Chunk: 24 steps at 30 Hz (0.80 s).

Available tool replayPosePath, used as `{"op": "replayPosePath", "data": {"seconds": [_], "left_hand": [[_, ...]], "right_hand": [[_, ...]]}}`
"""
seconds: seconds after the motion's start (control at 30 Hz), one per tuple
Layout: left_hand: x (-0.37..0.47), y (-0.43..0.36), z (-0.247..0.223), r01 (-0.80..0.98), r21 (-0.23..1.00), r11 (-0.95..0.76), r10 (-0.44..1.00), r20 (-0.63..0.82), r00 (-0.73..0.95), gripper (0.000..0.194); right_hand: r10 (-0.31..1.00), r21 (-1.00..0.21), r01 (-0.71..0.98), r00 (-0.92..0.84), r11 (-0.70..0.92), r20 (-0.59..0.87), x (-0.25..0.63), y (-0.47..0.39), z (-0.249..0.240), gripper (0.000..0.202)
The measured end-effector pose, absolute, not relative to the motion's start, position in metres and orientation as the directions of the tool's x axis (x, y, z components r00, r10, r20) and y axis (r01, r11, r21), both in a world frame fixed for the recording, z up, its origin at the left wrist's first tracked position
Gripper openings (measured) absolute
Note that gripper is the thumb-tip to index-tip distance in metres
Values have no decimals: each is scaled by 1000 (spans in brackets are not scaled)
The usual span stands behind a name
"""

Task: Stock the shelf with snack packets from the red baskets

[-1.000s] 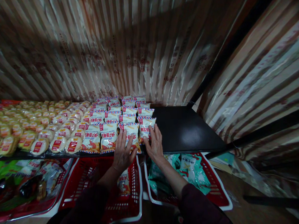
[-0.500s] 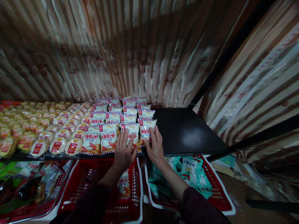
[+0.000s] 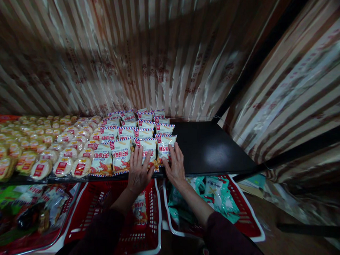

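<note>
Rows of white snack bags with red print and striped edges stand on a black shelf (image 3: 212, 148). My left hand (image 3: 139, 171) rests with fingers spread on a front-row bag (image 3: 148, 146), second from the right. At the right end of that row, my right hand (image 3: 174, 164) touches the lower right part of another bag (image 3: 164, 145), its fingers apart. Two more front-row bags, one of them a bag (image 3: 121, 156) just left of my left hand, stand beside these. Neither hand is closed round anything.
Round wrapped crackers (image 3: 63, 166) and yellow packets (image 3: 26, 160) fill the shelf's left. Below stand a red basket (image 3: 92, 212) holding a snack bag (image 3: 139, 208), one with green bags (image 3: 217, 192), and a left one with mixed packets. Black posts (image 3: 293, 149) frame the right.
The whole view has shifted slightly, the shelf now lying a little further left. Both hands remain on the same two bags, with hardly any movement against them.
</note>
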<state>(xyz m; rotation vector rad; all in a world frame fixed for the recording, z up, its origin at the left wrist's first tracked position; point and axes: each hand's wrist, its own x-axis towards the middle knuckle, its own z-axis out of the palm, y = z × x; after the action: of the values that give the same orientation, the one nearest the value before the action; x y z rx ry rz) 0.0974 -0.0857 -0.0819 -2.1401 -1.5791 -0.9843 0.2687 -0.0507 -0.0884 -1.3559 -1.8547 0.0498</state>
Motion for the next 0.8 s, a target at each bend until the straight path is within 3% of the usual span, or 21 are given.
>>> {"op": "replayPosePath", "data": {"seconds": [0.47, 0.8], "left_hand": [[95, -92, -80, 915, 118, -385, 693, 693, 201, 62], [95, -91, -79, 913, 137, -384, 710, 676, 197, 56]], "right_hand": [[808, -470, 770, -100, 432, 580, 271, -55, -87, 65], [822, -479, 767, -108, 427, 560, 276, -56, -86, 59]]}}
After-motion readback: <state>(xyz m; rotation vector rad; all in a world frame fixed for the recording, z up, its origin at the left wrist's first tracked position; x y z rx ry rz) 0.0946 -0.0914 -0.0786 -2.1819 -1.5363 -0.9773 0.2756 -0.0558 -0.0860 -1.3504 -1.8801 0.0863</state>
